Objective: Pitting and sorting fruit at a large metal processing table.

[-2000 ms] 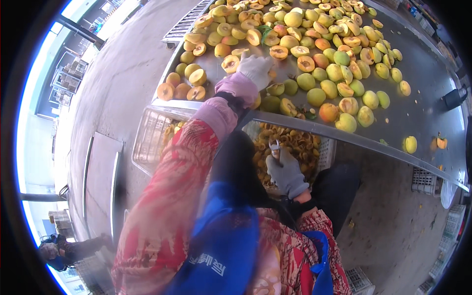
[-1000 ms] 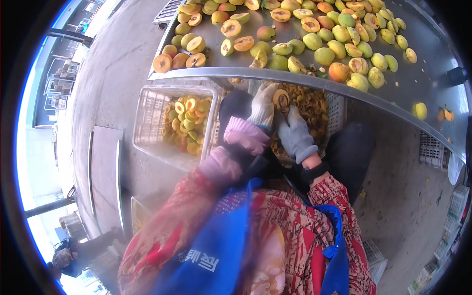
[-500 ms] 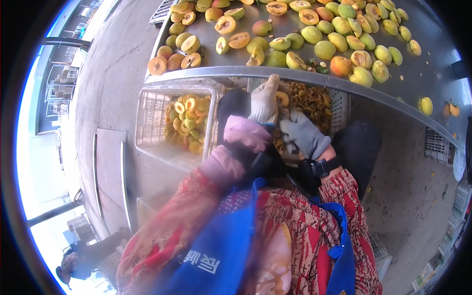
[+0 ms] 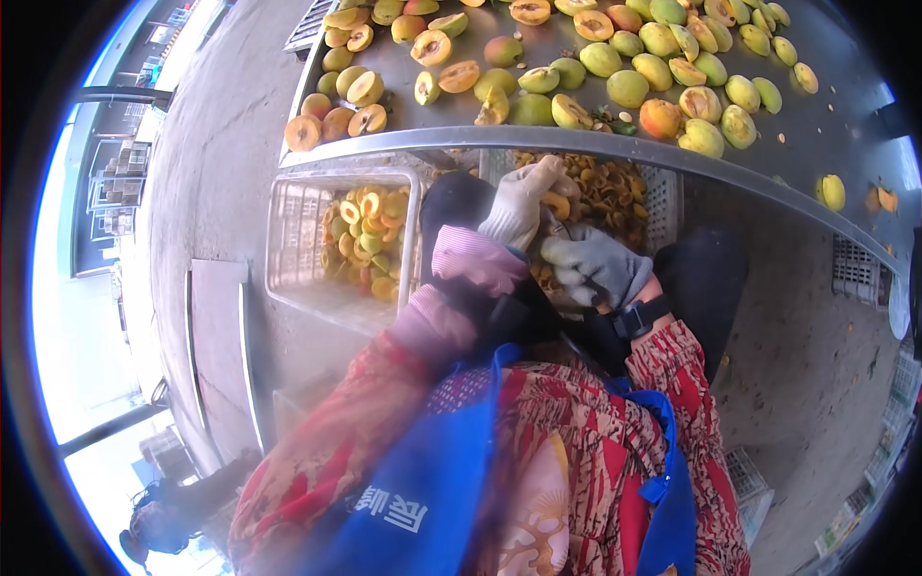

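Observation:
My left hand (image 4: pixel 526 202), in a whitish knit glove, pinches a halved orange stone fruit (image 4: pixel 557 204), peach-like in look. Close by, my right hand (image 4: pixel 595 264) in a grey glove is closed around a thin hand tool (image 4: pixel 602 305). A brownish handle end shows below the fist, and a narrow metal part points toward the fruit; its exact kind is hard to make out. Both hands are above a crate (image 4: pixel 663 216) holding many dark orange fruit pieces (image 4: pixel 615 197), just below the metal table's edge (image 4: pixel 538 140).
On the metal table (image 4: pixel 807 182) lie many whole and halved yellow-green fruits (image 4: pixel 629 88) and loose pits. To the left stands a pale plastic crate (image 4: pixel 288 240) with yellow fruit halves (image 4: pixel 370 240). Another crate (image 4: pixel 858 272) sits under the table at right. A person (image 4: pixel 158 523) is at lower left.
My left hand has dropped slightly, its thumb lower and away from the table edge. My right fist has turned, so the tool's handle end now shows. The fruit half stays in the left hand.

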### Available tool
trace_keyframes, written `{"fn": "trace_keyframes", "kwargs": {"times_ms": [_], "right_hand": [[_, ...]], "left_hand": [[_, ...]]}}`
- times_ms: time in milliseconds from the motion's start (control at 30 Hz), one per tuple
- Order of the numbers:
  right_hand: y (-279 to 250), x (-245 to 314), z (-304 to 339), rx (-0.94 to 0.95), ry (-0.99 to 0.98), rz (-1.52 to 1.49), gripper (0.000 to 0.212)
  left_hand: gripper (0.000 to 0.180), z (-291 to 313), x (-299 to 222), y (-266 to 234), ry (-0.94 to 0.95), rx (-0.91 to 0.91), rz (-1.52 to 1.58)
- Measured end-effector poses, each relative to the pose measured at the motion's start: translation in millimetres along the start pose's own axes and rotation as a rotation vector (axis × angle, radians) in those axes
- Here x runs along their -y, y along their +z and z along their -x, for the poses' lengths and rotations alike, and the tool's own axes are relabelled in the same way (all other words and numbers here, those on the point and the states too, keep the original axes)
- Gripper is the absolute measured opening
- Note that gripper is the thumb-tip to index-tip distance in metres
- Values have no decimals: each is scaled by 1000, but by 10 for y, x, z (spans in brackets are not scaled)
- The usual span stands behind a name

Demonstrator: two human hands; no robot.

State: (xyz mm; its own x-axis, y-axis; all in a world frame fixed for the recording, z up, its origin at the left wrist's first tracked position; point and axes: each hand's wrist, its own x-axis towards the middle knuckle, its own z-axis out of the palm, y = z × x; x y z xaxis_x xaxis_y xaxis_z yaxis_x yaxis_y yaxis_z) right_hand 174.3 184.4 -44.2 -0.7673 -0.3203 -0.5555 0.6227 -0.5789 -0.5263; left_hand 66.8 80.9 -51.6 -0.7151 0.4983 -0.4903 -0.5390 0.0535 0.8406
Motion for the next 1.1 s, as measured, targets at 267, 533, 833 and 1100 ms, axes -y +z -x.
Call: {"fn": "trace_keyframes", "kwargs": {"times_ms": [267,533,833,1100], "right_hand": [[-129,-157,25,280,-38,-156,16],[29,-288,252,-10,-26,25,10],[15,-424,-96,-339,-86,506,21],[248,-112,-127,-342,-54,257,13]], "left_hand": [[41,-84,97,46,-103,150,336],[33,197,-323,-182,199,-91,260],[26,-24,-1071,-1446,566,-721,-1421],[43,-884,-1467,-719,315,-274,-1442]]}}
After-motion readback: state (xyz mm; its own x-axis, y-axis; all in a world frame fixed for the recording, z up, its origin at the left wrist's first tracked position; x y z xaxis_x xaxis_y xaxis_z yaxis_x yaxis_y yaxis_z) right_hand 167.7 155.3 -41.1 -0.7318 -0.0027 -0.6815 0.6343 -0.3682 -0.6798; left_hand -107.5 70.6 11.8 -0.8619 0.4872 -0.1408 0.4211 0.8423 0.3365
